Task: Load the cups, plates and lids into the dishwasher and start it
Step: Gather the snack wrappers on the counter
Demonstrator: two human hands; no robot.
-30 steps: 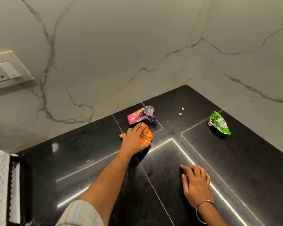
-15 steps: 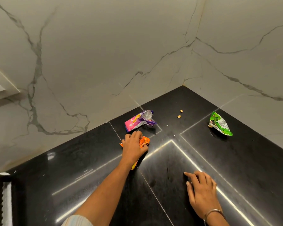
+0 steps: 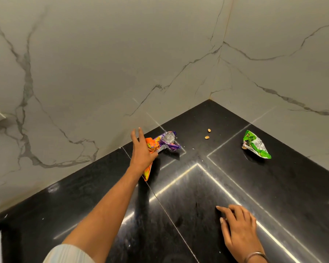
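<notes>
Left hand (image 3: 143,152): arm stretched out, two fingers straight, the others clutching the orange wrapper (image 3: 150,149).
Right hand (image 3: 237,227): flat on the counter (image 3: 273,196), holding nothing.
Wrappers: three; purple wrapper (image 3: 167,142) touches the orange one, green wrapper (image 3: 255,147) well apart from it.
Shells (image 3: 206,137): two.

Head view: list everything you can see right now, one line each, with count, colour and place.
orange wrapper: 1, orange, held in the left hand above the counter
purple wrapper: 1, purple, pink and silver, on the counter just beyond the left hand
green wrapper: 1, green and silver, on the counter near the right wall
nut shells: 2, tan, on the counter near the corner
counter: 1, glossy black, filling the corner
marble walls: 2, white with grey veins, meeting at the corner
left hand: 1, grips the orange wrapper, two fingers straight
right hand: 1, rests on the counter, fingers bent, metal bangle on the wrist
</notes>
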